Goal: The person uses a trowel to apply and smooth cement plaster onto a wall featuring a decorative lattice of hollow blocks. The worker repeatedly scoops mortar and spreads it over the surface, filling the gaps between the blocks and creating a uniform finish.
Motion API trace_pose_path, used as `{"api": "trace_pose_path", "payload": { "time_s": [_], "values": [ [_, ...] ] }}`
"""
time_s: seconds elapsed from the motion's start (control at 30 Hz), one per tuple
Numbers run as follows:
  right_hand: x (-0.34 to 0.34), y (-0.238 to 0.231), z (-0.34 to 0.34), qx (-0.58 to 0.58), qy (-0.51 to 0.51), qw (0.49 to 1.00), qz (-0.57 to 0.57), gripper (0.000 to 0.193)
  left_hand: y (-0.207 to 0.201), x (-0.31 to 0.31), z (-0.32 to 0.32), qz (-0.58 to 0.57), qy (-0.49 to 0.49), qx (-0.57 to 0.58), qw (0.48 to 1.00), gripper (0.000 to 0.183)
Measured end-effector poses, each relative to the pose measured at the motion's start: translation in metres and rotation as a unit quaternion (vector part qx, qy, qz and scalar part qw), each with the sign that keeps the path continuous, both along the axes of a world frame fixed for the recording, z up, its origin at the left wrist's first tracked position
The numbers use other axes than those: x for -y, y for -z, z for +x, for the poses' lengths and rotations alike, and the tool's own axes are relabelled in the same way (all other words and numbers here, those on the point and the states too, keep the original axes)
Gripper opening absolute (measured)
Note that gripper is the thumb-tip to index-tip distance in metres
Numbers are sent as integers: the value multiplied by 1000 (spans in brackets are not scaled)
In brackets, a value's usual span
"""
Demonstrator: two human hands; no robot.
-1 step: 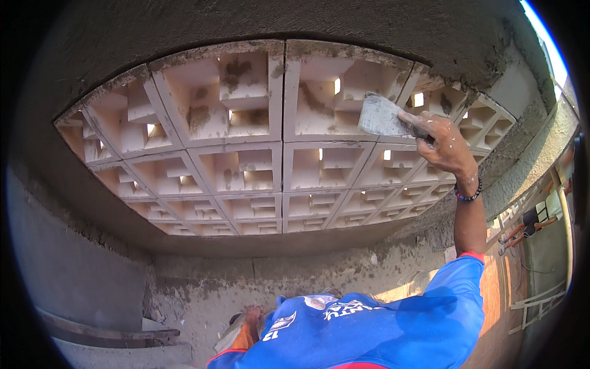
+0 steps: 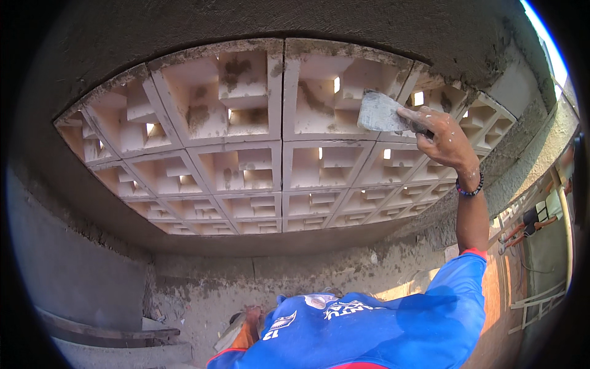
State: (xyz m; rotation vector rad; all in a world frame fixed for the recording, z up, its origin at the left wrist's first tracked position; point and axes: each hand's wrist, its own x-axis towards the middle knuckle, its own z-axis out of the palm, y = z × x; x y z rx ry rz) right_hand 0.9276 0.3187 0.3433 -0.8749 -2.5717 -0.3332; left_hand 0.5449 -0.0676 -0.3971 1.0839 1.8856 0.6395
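My right hand is raised and closed round the handle of a putty knife, whose wide blade is smeared with grey-white. The blade is in front of a pale breeze-block screen, over the upper row right of its middle seam; I cannot tell whether it touches. Low in the view, my left hand is small and partly hidden beside my blue shirt. It looks closed at the edge of a flat greyish thing, whose kind I cannot make out. Grey stains mark several of the blocks.
Grey rendered wall surrounds the screen. A rough ledge runs along the right side. Wooden planks lie at the lower left. A pale pole and a white frame stand at the right, near another person's limbs.
My right hand and the putty knife have shifted very slightly. The rest looks the same.
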Motion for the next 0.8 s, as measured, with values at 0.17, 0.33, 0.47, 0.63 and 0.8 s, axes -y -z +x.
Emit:
{"api": "trace_pose_path", "payload": {
  "time_s": [0.17, 0.33, 0.47, 0.63, 0.8],
  "values": [
    [6, -4, -38, 127, -30, 990, -53, 66, -1, 18, 6, 209, 203, -153, 944, 16],
    [53, 44, -43, 112, -21, 982, -148, 65, 5, -7, 5, -23, -49, 102, 993, 17],
    [59, 83, -50, -45, -5, 985, -164, 60, -8, -21, 23, -142, -305, 231, 913, 24],
    [74, 127, -88, -149, 56, 975, -154, 57, 8, -19, 10, -209, -267, 225, 914, 18],
    [65, 146, -119, -229, 25, 965, -125, 56, 15, -20, 0, -185, -266, 252, 912, 15]
  ]
}}
